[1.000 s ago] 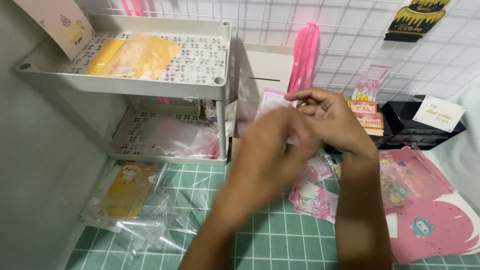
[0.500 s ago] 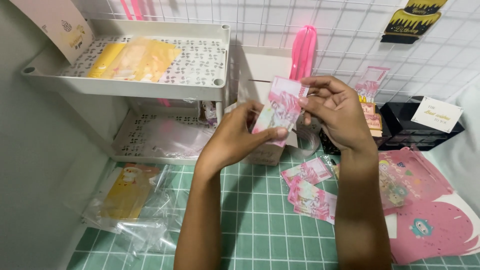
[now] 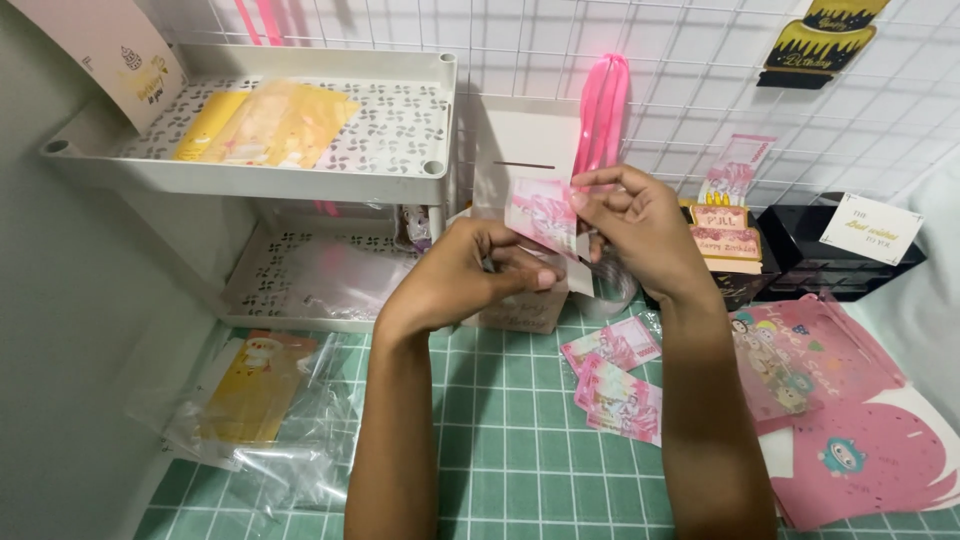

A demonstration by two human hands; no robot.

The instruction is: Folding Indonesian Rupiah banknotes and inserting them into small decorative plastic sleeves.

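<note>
Above green mat (image 3: 500, 450), pink note (image 3: 543, 215) pinched between both hands, left hand (image 3: 465, 275), right hand (image 3: 640, 230)

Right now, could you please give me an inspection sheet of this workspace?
Surface: green gridded cutting mat, partly covered.
Job's things: pink printed note held up between both hands; more pink notes lie flat on the mat.
Clutter: clear sleeves with a yellow card at left; pink printed bags at right; white box with a slot behind the hands.
Hands: left hand and right hand both pinch the note.
Cables: nothing seen.
Surroundings: white two-tier shelf holding yellow packets, white wire grid wall, black drawer unit.
</note>
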